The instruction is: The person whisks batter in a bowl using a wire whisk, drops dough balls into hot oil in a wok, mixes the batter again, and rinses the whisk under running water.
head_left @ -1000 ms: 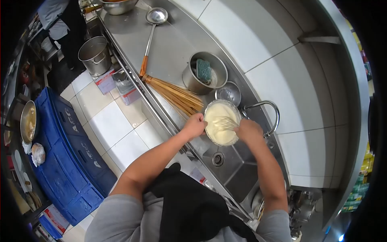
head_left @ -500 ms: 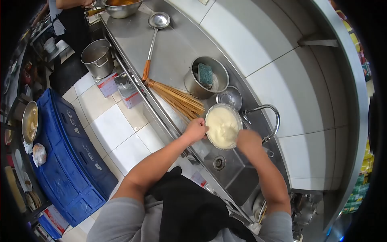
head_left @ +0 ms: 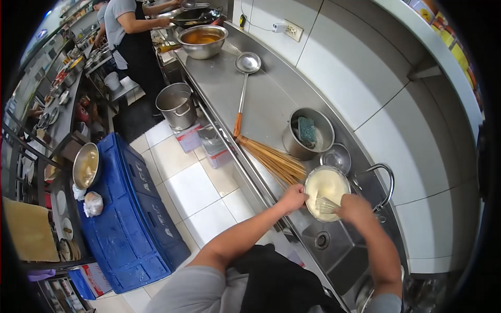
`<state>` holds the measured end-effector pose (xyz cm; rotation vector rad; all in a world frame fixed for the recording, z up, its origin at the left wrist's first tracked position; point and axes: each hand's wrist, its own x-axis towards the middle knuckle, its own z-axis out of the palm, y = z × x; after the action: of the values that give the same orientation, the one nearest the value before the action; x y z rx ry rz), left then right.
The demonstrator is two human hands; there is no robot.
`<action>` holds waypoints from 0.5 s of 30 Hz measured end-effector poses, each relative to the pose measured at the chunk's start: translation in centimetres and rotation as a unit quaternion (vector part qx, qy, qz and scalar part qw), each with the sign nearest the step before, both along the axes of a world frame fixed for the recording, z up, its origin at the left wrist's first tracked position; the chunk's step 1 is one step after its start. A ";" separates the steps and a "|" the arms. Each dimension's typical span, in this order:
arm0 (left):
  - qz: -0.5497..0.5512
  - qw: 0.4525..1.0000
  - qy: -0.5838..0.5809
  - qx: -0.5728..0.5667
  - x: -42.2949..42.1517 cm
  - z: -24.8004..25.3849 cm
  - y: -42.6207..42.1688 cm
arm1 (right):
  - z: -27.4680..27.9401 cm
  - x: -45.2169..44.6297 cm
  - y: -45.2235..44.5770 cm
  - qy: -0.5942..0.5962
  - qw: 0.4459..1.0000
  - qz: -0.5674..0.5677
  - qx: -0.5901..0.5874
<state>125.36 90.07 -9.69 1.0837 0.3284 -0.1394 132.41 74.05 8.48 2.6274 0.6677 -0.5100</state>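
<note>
A clear bowl (head_left: pixel 327 180) of pale yellow batter is over the edge of the steel sink. My left hand (head_left: pixel 293 199) grips the bowl's left rim with its fingers closed. A wire whisk (head_left: pixel 326 205) stands in the batter, and my right hand (head_left: pixel 356 208) is closed around its handle at the right rim. Just behind the bowl are a small metal bowl (head_left: pixel 336 158) and a steel pot (head_left: pixel 299 144) with a green scouring pad (head_left: pixel 307 131) inside. A bundle of thin sticks (head_left: pixel 271 160) lies left of the bowl.
The faucet (head_left: pixel 390 190) curves right of the bowl. Along the counter (head_left: pixel 266 94) lie a long ladle (head_left: pixel 248 63) and a metal bowl of orange liquid (head_left: pixel 203 41). A co-worker (head_left: pixel 130 36) stands at the stove. Blue bins (head_left: pixel 120 224) are at the left.
The view has turned left and up, so the scene sits lower and farther right, with more of the co-worker and stove showing. The whisk has moved within the batter.
</note>
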 end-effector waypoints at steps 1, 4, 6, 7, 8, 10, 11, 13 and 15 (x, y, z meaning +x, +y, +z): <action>-0.002 1.000 0.002 0.005 -0.3 -0.2 0.0 | 0.8 -0.5 -0.2 0.068 0.997 -0.039 0.014; -0.016 0.999 0.011 0.033 0.3 0.1 0.4 | -1.0 -1.7 -0.9 -0.071 0.997 -0.001 -0.014; -0.010 1.000 0.014 0.026 0.0 0.4 0.3 | 0.3 -1.6 -0.4 -0.044 0.998 0.026 -0.045; -0.027 0.998 0.037 0.034 -0.2 1.3 0.6 | 1.7 -0.7 0.2 0.006 1.000 -0.007 -0.022; -0.031 0.998 0.040 0.034 -0.4 0.9 0.3 | 2.2 -0.4 0.4 0.057 0.997 -0.042 0.002; -0.017 0.999 0.018 0.032 0.1 0.6 0.3 | 1.3 -1.1 0.3 0.001 0.997 -0.062 0.035; -0.014 0.999 0.014 0.033 0.3 0.9 0.6 | 0.7 -1.8 0.2 -0.005 0.999 -0.026 -0.021; -0.009 0.999 0.025 0.036 0.0 1.1 0.4 | 3.0 -2.5 1.7 0.048 0.997 -0.003 -0.060; -0.032 0.998 0.032 0.032 -0.3 0.8 0.4 | 2.1 -0.9 1.3 0.027 0.998 -0.045 -0.018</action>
<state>125.10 90.50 -8.87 1.1557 0.3577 -0.2226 131.49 75.33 10.61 2.6284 0.5527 -0.6160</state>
